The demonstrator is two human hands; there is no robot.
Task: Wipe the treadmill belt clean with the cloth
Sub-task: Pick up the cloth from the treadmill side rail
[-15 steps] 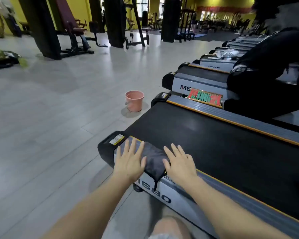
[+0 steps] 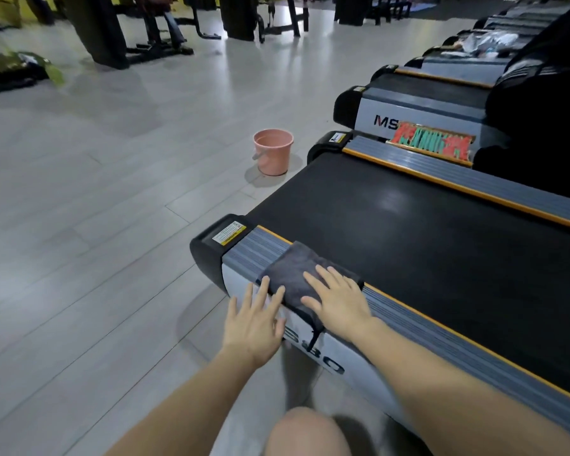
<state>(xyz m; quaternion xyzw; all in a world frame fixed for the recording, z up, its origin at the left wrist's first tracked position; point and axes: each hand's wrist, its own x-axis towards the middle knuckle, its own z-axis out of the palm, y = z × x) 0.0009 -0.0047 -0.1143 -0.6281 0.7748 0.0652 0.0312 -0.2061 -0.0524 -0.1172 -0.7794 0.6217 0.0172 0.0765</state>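
A dark grey cloth [image 2: 292, 269] lies draped over the near side rail [image 2: 441, 327] of the treadmill, close to its rear end. My right hand [image 2: 338, 299] lies flat on the cloth with straight fingers. My left hand [image 2: 255, 320] is beside the cloth, fingers spread, its fingertips at the cloth's left edge over the rail's grey side panel. The black treadmill belt [image 2: 425, 245] stretches beyond the rail to the right.
A pink bucket [image 2: 273, 151] stands on the grey floor behind the treadmill's end. More treadmills [image 2: 422, 103] line up beyond, with a dark-clothed person [image 2: 540, 103] at the right. My knee [image 2: 306, 429] shows at the bottom. Gym machines stand far back.
My left hand has slid off the cloth toward me and down the rail's side. The right hand has moved onto the cloth's top. The view has tilted down.
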